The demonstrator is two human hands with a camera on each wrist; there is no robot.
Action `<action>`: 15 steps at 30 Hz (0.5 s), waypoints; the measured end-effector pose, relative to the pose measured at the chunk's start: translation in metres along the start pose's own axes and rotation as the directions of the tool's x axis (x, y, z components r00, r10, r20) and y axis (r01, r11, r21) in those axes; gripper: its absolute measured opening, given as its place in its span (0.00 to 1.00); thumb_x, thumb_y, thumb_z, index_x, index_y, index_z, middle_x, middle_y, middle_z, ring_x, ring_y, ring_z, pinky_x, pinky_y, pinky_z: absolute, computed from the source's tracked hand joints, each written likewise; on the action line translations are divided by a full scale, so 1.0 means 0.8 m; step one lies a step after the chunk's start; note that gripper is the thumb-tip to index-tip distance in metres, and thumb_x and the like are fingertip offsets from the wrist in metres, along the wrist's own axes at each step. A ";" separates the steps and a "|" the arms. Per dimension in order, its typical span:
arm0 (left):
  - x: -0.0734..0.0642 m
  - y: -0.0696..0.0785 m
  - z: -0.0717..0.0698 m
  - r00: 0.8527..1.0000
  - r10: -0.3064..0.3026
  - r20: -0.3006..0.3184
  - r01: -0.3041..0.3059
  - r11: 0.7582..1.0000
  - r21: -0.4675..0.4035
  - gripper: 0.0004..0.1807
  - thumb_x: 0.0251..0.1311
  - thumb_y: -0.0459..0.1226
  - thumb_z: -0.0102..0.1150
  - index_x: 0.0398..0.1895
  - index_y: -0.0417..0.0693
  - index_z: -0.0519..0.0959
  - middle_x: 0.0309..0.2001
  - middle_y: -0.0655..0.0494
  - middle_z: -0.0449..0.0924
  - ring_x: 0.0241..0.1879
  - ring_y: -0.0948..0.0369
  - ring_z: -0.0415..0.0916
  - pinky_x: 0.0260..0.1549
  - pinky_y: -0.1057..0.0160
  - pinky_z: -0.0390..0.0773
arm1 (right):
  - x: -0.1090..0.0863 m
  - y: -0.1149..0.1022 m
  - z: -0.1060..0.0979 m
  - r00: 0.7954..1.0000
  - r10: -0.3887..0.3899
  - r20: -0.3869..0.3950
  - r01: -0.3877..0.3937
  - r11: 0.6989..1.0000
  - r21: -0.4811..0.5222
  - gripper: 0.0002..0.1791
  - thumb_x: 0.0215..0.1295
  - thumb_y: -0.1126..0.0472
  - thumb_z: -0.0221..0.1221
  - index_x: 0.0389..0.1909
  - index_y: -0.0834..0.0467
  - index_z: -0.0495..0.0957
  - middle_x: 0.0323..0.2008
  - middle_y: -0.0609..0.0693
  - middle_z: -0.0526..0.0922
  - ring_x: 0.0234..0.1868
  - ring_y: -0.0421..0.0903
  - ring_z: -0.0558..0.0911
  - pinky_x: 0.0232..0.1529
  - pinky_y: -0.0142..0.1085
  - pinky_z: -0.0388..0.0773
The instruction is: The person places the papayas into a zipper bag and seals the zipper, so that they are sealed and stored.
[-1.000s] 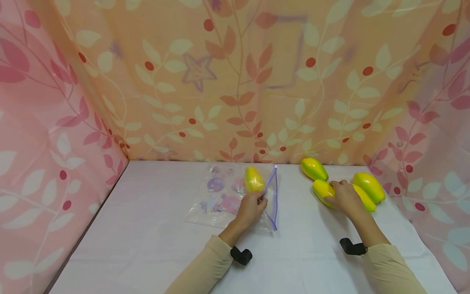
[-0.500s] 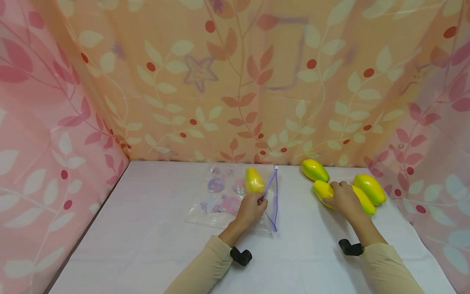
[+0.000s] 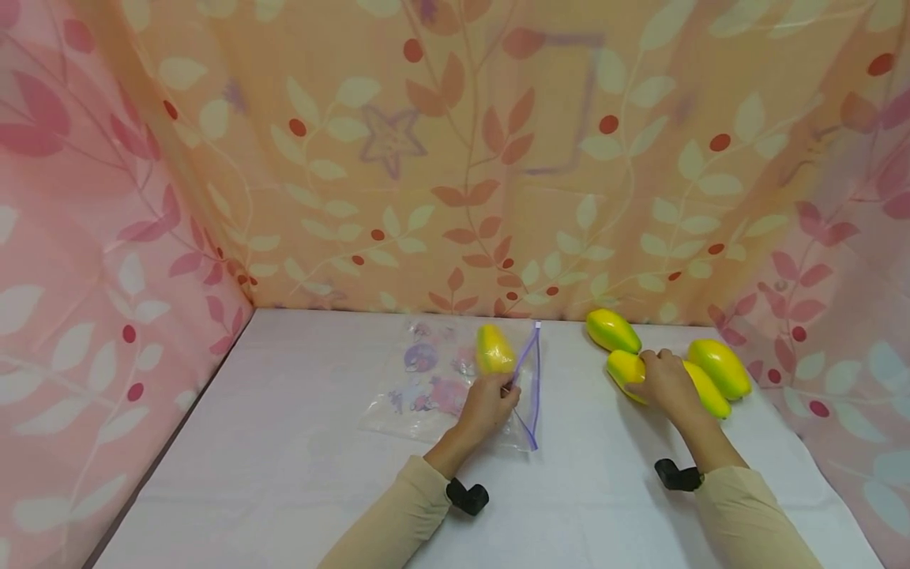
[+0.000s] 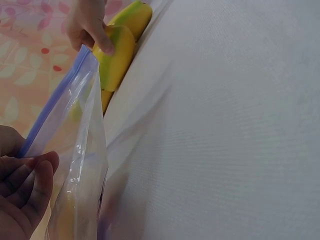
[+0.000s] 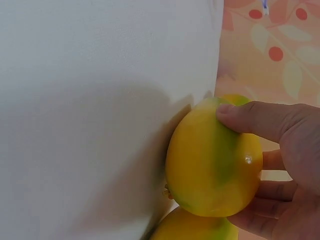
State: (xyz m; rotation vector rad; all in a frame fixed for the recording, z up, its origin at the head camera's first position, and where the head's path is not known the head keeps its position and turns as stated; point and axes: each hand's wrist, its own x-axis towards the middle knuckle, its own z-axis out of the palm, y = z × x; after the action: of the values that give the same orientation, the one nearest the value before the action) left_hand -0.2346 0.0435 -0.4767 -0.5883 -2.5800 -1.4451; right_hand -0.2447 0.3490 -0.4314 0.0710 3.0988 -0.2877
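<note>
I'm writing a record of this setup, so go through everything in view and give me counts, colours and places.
Table: one, white, across the lower head view
Bag: one, clear with prints and purple zip edge, mid-table
Bagged fruit: one, yellow, in the bag near its zip edge
Loose fruits: four, yellow and green, grouped right of the bag
Patterned drapes: pieces uncountable, peach behind the table, pink at both sides
Wrist devices: two, black, one by each wrist
Sleeves: two, beige, one per forearm
Left hand: one, pinching the bag near its zip edge
Right hand: one, gripping one loose fruit
</note>
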 end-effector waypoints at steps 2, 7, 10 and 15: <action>0.000 0.001 0.000 1.000 0.000 0.005 0.000 1.000 0.002 0.11 0.61 0.30 0.57 0.43 0.32 0.83 0.30 0.48 0.85 0.26 0.66 0.74 0.27 0.74 0.76 | 0.000 0.002 0.000 1.000 -0.001 -0.004 0.001 1.000 0.001 0.40 0.54 0.54 0.69 0.59 0.76 0.66 0.48 0.76 0.70 0.44 0.66 0.71 0.52 0.60 0.73; 0.001 0.002 0.000 1.000 -0.003 0.012 0.003 1.000 0.010 0.12 0.62 0.31 0.57 0.44 0.33 0.83 0.30 0.48 0.85 0.26 0.67 0.72 0.27 0.74 0.75 | 0.000 0.007 0.002 1.000 0.016 0.003 -0.016 1.000 0.008 0.41 0.54 0.53 0.70 0.59 0.76 0.65 0.48 0.76 0.69 0.43 0.66 0.72 0.52 0.60 0.73; 0.001 0.001 0.000 1.000 -0.011 0.016 0.011 1.000 0.004 0.13 0.62 0.31 0.57 0.47 0.33 0.82 0.31 0.47 0.85 0.26 0.68 0.72 0.26 0.75 0.74 | -0.001 0.010 0.004 1.000 0.026 0.009 -0.027 0.999 0.019 0.42 0.54 0.52 0.69 0.60 0.75 0.65 0.49 0.76 0.69 0.43 0.66 0.71 0.52 0.60 0.73; 0.001 0.000 0.001 0.999 -0.038 0.024 0.039 0.999 -0.021 0.15 0.63 0.32 0.57 0.50 0.33 0.81 0.32 0.47 0.85 0.25 0.69 0.72 0.26 0.76 0.75 | -0.003 0.008 0.004 0.998 0.053 0.026 -0.054 0.996 0.070 0.43 0.54 0.50 0.69 0.62 0.74 0.65 0.50 0.75 0.69 0.44 0.66 0.71 0.53 0.61 0.72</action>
State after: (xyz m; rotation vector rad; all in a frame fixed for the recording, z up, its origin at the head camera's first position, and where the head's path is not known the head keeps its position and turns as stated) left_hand -0.2352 0.0443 -0.4766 -0.5654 -2.6110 -1.4889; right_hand -0.2417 0.3543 -0.4353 0.1506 3.0567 -0.3931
